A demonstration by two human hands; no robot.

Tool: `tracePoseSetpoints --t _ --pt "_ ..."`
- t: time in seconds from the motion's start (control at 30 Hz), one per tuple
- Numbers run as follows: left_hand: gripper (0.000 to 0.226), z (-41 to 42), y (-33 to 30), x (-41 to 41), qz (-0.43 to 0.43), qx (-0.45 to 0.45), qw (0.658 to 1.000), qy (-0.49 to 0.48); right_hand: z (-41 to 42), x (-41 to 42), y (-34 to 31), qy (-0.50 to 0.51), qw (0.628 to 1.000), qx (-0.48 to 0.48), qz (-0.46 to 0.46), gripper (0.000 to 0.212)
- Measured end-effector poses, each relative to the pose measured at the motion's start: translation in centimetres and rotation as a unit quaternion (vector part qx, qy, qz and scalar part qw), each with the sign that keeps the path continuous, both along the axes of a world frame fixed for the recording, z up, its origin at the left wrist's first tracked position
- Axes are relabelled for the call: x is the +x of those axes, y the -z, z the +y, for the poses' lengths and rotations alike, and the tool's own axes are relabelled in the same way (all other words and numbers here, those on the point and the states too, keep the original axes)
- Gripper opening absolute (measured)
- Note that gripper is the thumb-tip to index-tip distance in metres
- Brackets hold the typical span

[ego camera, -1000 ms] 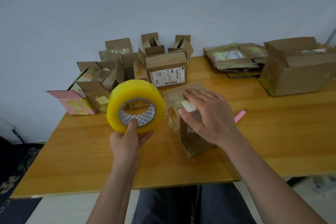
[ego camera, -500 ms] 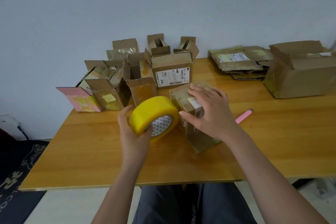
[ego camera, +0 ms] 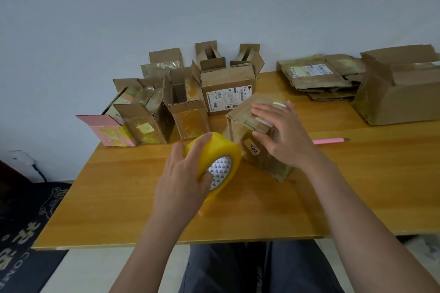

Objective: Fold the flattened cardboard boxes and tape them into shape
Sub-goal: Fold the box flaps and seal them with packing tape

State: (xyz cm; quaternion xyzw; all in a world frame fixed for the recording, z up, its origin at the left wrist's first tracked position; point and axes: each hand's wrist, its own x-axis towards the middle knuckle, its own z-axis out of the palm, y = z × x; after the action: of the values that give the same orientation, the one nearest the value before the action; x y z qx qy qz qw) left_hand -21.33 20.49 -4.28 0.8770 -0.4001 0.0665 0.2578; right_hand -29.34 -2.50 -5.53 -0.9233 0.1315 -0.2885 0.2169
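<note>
Lowered beside the small cardboard box (ego camera: 256,135), the yellow tape roll (ego camera: 215,163) sits clamped in the left hand (ego camera: 184,177); right hand (ego camera: 284,137) fingers (ego camera: 264,112) lie spread flat, and should keep pinning the flaps while tape crosses the seam.

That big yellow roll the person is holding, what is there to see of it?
The wide yellow roll of packing tape looks glossy and translucent, wound thick round a white core printed with small dark triangles. It is tilted, its open core facing the camera and to the right. The left hand grips it, fingers curled over the outer band and thumb at the core's edge. It sits low over the wooden table; its right edge is right at the small brown cardboard box, though whether they touch I cannot tell.
</note>
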Motion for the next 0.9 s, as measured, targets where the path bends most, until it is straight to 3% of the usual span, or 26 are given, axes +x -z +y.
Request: tracePoseSetpoints --t 0.2,0.3,0.4,0.47,0.57,0.63,0.77,0.9 --pt "0.05 -2.2 -2.4 0.1 -0.024 -0.026 0.999 0.025 0.4 0.3 0.2 0.021 1.0 -0.008 -0.021 0.064" --pt "0.028 -4.0 -3.8 1.2 0.01 -0.038 0.999 0.006 1.0 1.0 0.5 0.077 0.995 -0.016 -0.057 0.066" --pt "0.021 -4.9 -4.7 2.8 0.066 -0.007 0.998 0.003 1.4 1.6 0.8 0.104 0.991 -0.008 -0.086 0.059" --pt "0.026 -5.3 -5.0 3.5 0.166 0.032 0.985 0.027 1.4 1.9 0.9 0.102 0.99 0.003 -0.099 0.057" --pt "0.041 -5.2 -5.3 3.3 0.367 0.075 0.926 0.043 1.2 2.0 0.9 0.094 0.989 0.009 -0.114 0.057" --pt "0.043 -5.2 -5.6 3.4 0.38 0.081 0.921 0.037 1.2 2.0 1.0 0.092 0.989 0.012 -0.115 0.054" --pt "0.054 -5.4 -5.9 3.4 0.329 0.151 0.932 0.016 0.9 1.9 1.0 0.074 0.991 0.022 -0.112 0.046" --pt "0.058 -5.1 -5.1 3.4 0.344 0.084 0.935 0.006 0.9 2.0 0.7 0.074 0.992 0.015 -0.099 0.049"
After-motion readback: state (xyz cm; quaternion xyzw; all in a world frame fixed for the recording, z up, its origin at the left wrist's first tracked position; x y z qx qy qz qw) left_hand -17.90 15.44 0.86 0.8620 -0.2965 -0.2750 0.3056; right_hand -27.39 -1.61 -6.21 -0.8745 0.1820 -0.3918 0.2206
